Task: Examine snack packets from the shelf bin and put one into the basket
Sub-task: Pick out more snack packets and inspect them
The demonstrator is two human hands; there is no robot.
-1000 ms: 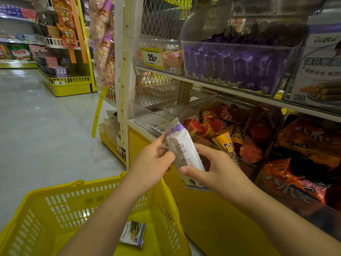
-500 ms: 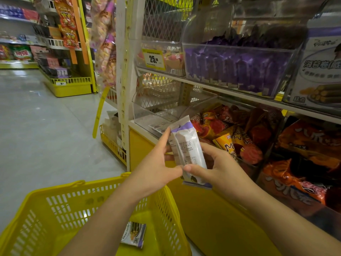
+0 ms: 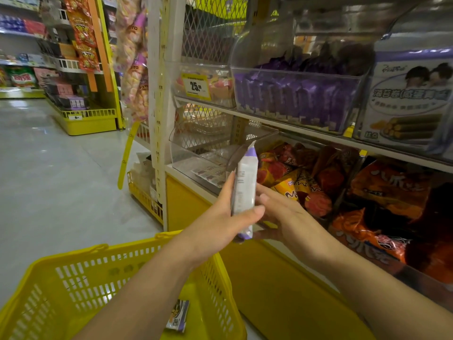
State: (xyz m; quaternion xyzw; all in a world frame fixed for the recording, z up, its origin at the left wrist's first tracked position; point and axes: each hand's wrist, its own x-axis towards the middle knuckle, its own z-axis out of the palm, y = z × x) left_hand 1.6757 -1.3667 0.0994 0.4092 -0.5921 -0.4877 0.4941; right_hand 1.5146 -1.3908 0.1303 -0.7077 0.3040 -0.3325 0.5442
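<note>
A white and purple snack packet [image 3: 244, 187] stands upright, edge toward me, in front of the lower shelf. My left hand [image 3: 220, 222] grips it, thumb across its lower front and fingers up its left side. My right hand [image 3: 282, 217] lies against the packet's right side with fingers nearly straight, and its thumb is under the packet's bottom end. The clear shelf bin [image 3: 294, 99] full of purple packets sits on the upper shelf. Below my arms is the yellow basket [image 3: 73, 285], with one small packet [image 3: 177, 315] lying inside it.
A lower bin [image 3: 306, 177] holds red and orange snack bags. Larger orange bags [image 3: 387, 192] lie to the right of that bin. An almost empty clear bin [image 3: 196, 153] stands left of them. Grey aisle floor [image 3: 61, 180] stretches left toward more yellow shelving [image 3: 85, 121].
The packet has turned from showing its printed face to standing edge-on. My left hand has slid round it to grip it. My right hand's fingers have straightened against its right side.
</note>
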